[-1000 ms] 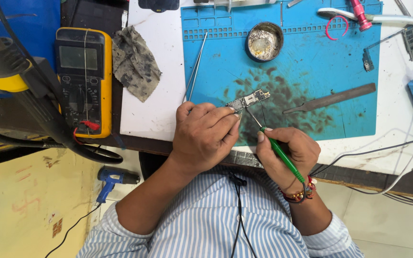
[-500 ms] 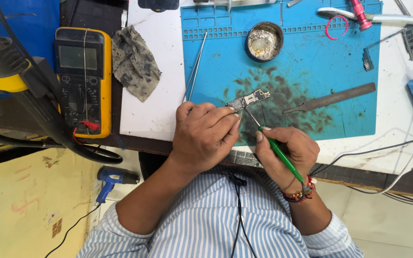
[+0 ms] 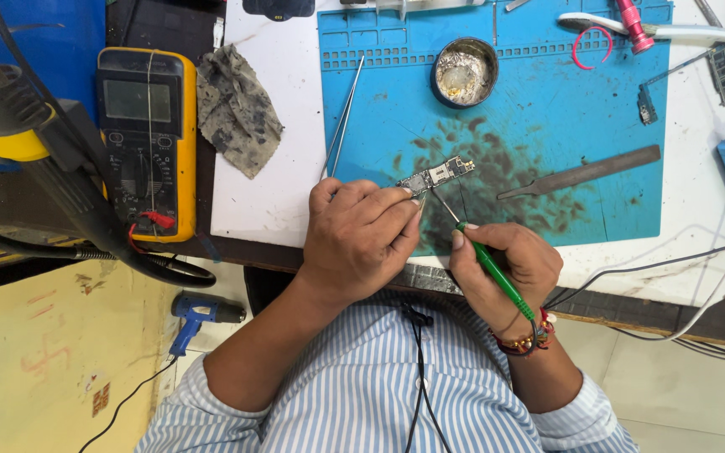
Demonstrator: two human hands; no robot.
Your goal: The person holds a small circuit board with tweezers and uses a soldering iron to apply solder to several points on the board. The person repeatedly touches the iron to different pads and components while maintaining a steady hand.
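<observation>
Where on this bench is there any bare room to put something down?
The white table is bare between the grey rag and the tweezers. The blue mat is bare between the round tin and the flat file. It is crowded where the left hand and right hand work on the small circuit board, and along the top right edge.

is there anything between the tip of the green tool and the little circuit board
Nothing visible. The green tool in the right hand reaches the circuit board over bare blue mat; the left hand pinches the board's near end from the side.
</observation>
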